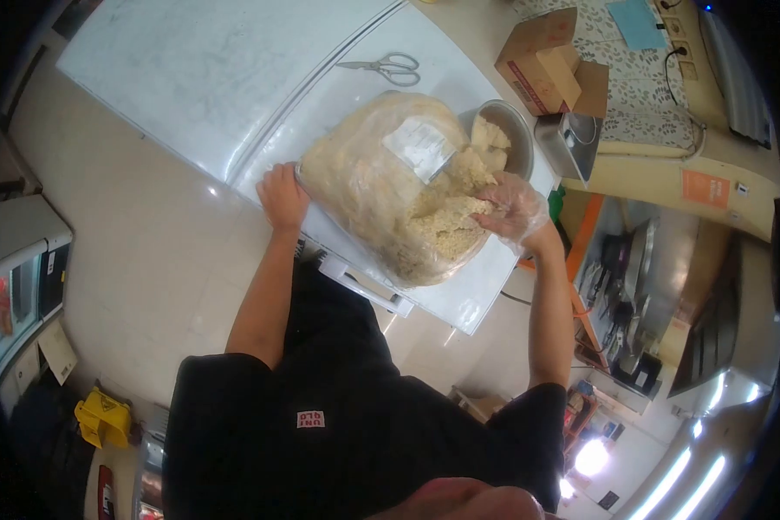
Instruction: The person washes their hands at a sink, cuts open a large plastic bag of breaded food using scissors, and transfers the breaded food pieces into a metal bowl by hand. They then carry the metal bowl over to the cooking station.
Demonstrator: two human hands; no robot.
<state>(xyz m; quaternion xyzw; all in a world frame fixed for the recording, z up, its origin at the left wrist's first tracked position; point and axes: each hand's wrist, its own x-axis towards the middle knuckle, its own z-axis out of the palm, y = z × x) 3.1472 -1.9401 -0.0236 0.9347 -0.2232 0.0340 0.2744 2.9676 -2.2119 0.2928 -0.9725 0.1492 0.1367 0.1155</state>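
Note:
A large clear plastic bag (355,165) full of pale yellow, crumbly food lies on a white chest lid, with a white label on top. My left hand (283,198) is closed at the bag's left corner, its fingers curled and partly hidden. In a clear plastic glove, my right hand (518,208) pinches a clump of the crumbly food (459,217) at the bag's open right side. Just behind that hand stands a round metal bowl (520,139) with larger pieces of the same food inside.
Scissors (390,67) with grey handles lie behind the bag. An open cardboard box (542,65) and a metal container (568,143) stand at the back right. The lid's white handle (364,286) juts out near my body. A yellow mop bucket (104,418) is at lower left.

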